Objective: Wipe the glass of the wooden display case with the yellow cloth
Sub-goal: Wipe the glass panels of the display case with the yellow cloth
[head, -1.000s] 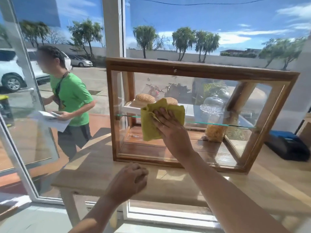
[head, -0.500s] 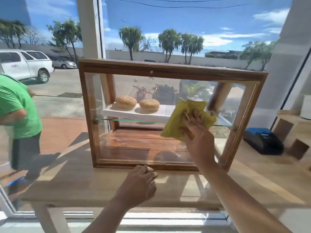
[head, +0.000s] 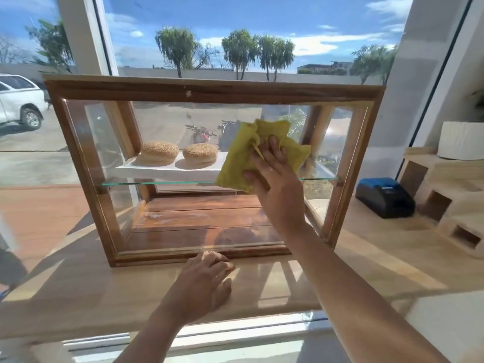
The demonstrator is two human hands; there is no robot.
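The wooden display case (head: 209,90) stands on a light wooden counter (head: 78,289) in front of a window. My right hand (head: 275,179) presses the crumpled yellow cloth (head: 237,158) flat against the right half of the front glass, at the height of the glass shelf. My left hand (head: 207,281) rests on the counter just below the case's bottom frame, fingers curled and holding nothing. Two sesame buns (head: 158,152) sit on a white tray inside, on the shelf's left side.
A black and blue box-like device (head: 383,196) sits on the counter right of the case. Further right stand stepped wooden blocks (head: 450,203) with a white roll (head: 462,140) on top. Window frames rise behind the case; a white car is outside.
My right hand has slid the cloth rightward across the glass, from the left-centre to the right half. The view has shifted right; the person in green outside is out of view.
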